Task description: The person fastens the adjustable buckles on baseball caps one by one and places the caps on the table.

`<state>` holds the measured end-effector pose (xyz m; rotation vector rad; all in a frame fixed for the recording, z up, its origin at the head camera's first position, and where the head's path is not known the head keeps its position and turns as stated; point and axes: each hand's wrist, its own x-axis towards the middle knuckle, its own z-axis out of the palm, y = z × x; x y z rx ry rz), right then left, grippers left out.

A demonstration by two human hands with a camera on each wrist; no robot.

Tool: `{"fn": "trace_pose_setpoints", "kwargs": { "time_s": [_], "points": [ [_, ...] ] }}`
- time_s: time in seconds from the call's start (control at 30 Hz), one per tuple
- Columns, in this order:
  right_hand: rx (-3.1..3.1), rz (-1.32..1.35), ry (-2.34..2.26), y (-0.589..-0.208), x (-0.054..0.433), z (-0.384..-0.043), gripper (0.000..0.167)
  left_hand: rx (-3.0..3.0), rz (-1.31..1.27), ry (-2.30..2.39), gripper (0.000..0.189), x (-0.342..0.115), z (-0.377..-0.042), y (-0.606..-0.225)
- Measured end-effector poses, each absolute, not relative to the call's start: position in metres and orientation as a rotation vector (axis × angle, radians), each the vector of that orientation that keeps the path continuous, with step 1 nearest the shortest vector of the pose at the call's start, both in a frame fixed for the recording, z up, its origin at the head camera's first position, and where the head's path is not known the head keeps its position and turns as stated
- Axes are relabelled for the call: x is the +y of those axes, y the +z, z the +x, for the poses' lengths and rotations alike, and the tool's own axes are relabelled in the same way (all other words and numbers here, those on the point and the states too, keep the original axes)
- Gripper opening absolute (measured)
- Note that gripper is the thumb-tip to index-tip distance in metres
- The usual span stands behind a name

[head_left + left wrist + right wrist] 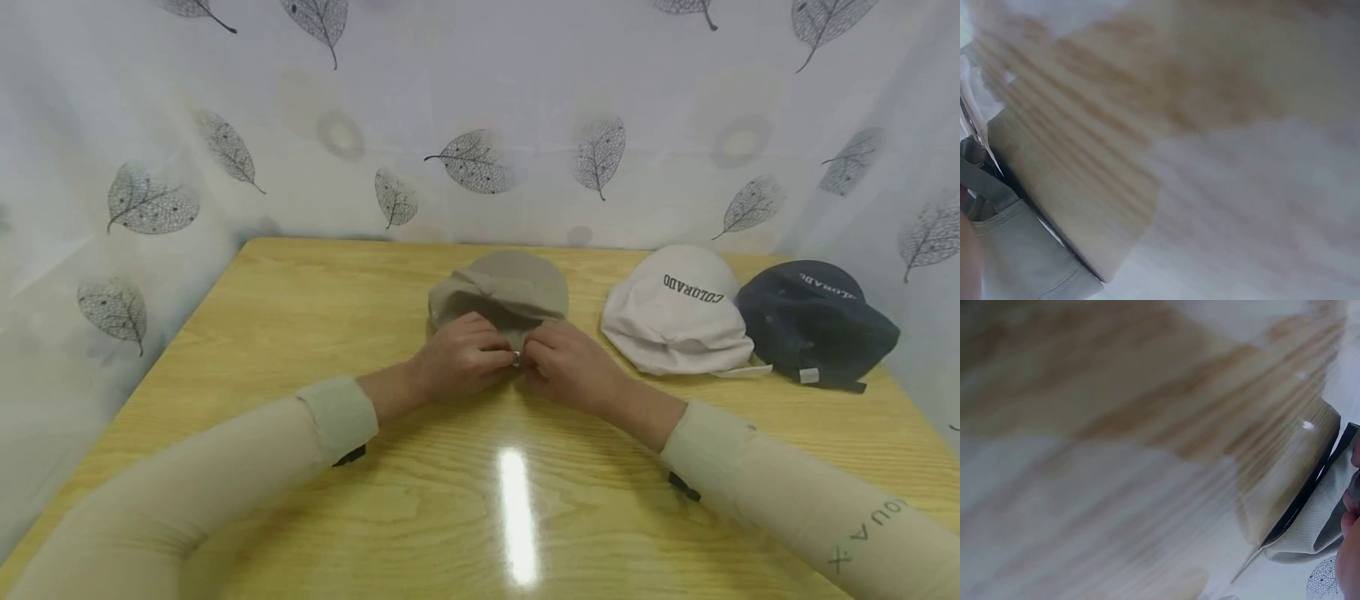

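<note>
A khaki cap [525, 271] lies on the table in the middle of the head view, its opening facing me. At its near edge my left hand [467, 357] and right hand [570, 367] meet, almost touching. Both pinch the cap's back strap with curled fingers, and a small metal buckle [517, 358] shows between them. Most of the strap is hidden by the fingers. In the left wrist view the cap [1029, 256] appears at the lower left beside part of the left hand [969, 262]. The right wrist view catches the cap [1310, 525] and right fingers at the right edge.
To the right stand a white cap [667, 325] lettered COLORADO and, touching it, a dark navy cap [802, 325] with similar lettering. The wooden table [315, 292] ends at a leaf-patterned curtain [525, 83] behind and at both sides.
</note>
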<state>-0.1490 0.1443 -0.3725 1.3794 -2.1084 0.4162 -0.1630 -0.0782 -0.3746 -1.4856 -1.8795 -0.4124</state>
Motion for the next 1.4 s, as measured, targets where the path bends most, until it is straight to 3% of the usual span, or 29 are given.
{"fn": "trace_pose_setpoints", "kwargs": {
  "time_s": [1.4],
  "points": [
    [-2.161,1.366,0.363,-0.3686,0.1466,-0.1511,0.015,-1.873,-1.500,-0.443,0.014,-0.0773,-0.1669,-0.3724]
  ]
}}
